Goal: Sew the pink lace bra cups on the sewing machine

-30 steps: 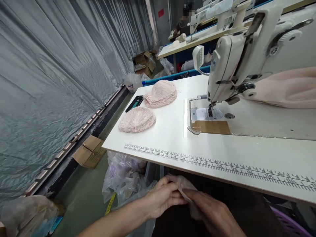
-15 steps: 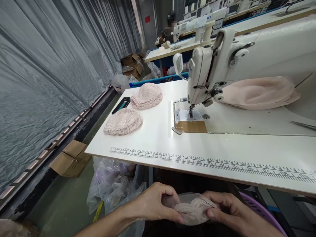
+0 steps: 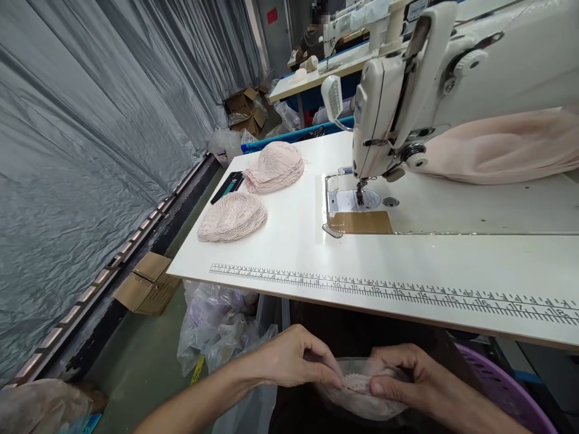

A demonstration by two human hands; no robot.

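A grey curtain (image 3: 90,108) hangs well to the left of the sewing machine (image 3: 497,78), probably to screen off that side of the room. The white counter (image 3: 289,241) carries the machine and reaches out to its left, seemingly so we have room for soft work beside the needle. Folded pink cloth (image 3: 502,147) lies below the machine's arm, perhaps tucked there to be off the front edge. A purple basket (image 3: 502,386) sits lower than the machine and in front of it, partly hidden.

Two lace stacks, the far stack (image 3: 275,166) and the near stack (image 3: 233,217), lie left of the machine, apparently separated so we can tell them apart.

Our left hand (image 3: 294,358) and right hand (image 3: 416,377) are in front of the machine, lower than its bed. Between them is a sheer lacy piece (image 3: 368,404). The fingers of both hands are closed on it, thumbs uppermost, likely to spread its scalloped edge where we can see it. Smallest, a dark card (image 3: 226,187) lies left of the machine, by the stacks.
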